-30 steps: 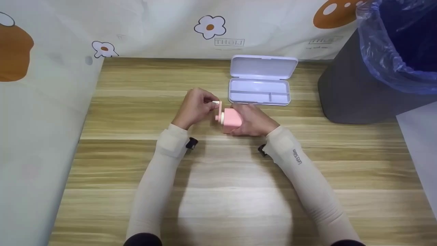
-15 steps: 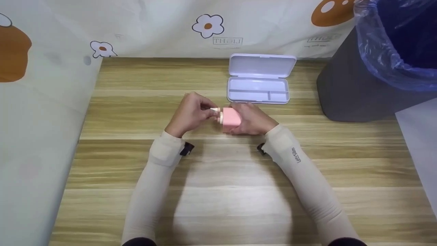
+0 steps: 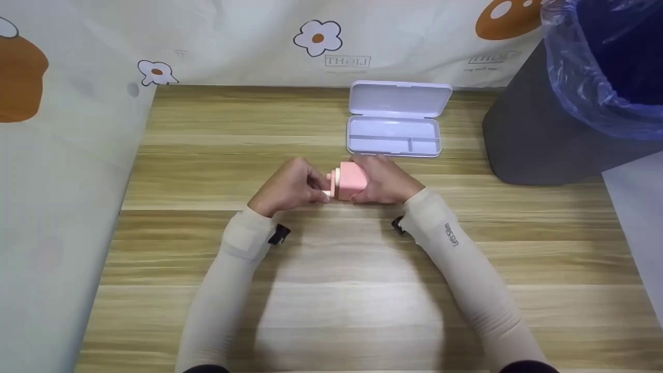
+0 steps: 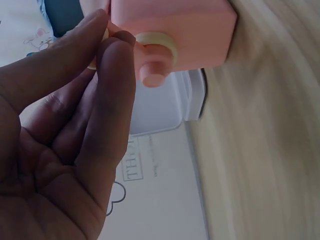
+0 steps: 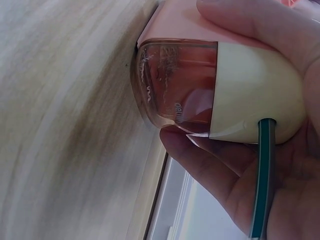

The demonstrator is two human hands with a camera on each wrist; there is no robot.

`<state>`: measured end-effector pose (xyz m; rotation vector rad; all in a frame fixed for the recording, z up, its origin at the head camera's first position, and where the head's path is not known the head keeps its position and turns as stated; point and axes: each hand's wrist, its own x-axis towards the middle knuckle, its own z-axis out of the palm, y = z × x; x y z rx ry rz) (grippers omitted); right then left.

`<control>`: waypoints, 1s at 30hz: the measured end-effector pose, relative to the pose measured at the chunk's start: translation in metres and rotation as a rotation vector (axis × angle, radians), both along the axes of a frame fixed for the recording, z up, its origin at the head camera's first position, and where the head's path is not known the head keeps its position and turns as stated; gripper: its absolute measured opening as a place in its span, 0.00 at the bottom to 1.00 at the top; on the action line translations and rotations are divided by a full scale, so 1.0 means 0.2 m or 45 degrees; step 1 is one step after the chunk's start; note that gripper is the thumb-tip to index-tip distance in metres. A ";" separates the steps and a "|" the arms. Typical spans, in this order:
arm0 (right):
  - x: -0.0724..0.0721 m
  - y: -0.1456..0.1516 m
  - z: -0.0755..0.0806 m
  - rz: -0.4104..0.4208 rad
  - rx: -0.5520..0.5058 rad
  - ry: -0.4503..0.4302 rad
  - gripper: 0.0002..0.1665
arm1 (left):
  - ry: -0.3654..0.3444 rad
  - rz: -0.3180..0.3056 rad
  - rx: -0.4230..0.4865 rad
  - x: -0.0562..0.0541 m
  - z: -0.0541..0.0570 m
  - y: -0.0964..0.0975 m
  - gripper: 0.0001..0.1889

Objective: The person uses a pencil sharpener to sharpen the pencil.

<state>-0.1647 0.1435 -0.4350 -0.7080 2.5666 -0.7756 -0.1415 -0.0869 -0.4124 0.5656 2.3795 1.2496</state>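
Observation:
A pink pencil sharpener (image 3: 353,181) with a cream front and a hand crank lies on its side between the hands. The right hand (image 3: 387,180) wraps round its body. In the right wrist view, a green-striped pencil (image 5: 263,180) sticks into the hole in the cream face, beside a see-through shavings drawer (image 5: 182,85) with some shavings inside. The thumb and fingers of the left hand (image 3: 291,187) pinch the crank's knob (image 3: 326,193), which sits at the near side of the crank's turn. In the left wrist view those fingers mostly cover the knob, while the crank's hub (image 4: 154,74) shows.
Behind the sharpener an open lilac pencil case (image 3: 396,102) lies with its lid up and divided compartments in view. A tall grey bin (image 3: 528,129) with a plastic liner stands at the right. Patterned sheeting (image 3: 248,46) borders the wooden table (image 3: 217,124) at the back and left.
The left hand has swung the crank from the far side round to the near side, moving toward the body. The right hand keeps the sharpener in the same place.

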 end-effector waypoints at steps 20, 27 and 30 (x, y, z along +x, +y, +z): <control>0.00 -0.01 0.00 -0.028 -0.015 -0.013 0.41 | -0.018 0.128 -0.065 -0.11 -0.23 0.05 0.06; 0.00 -0.01 -0.01 -0.020 -0.023 0.001 0.39 | 0.031 0.162 -0.078 -0.14 -0.25 0.06 0.04; 0.01 -0.01 -0.01 -0.017 -0.040 0.004 0.38 | 0.056 0.187 -0.086 -0.16 -0.24 0.07 0.03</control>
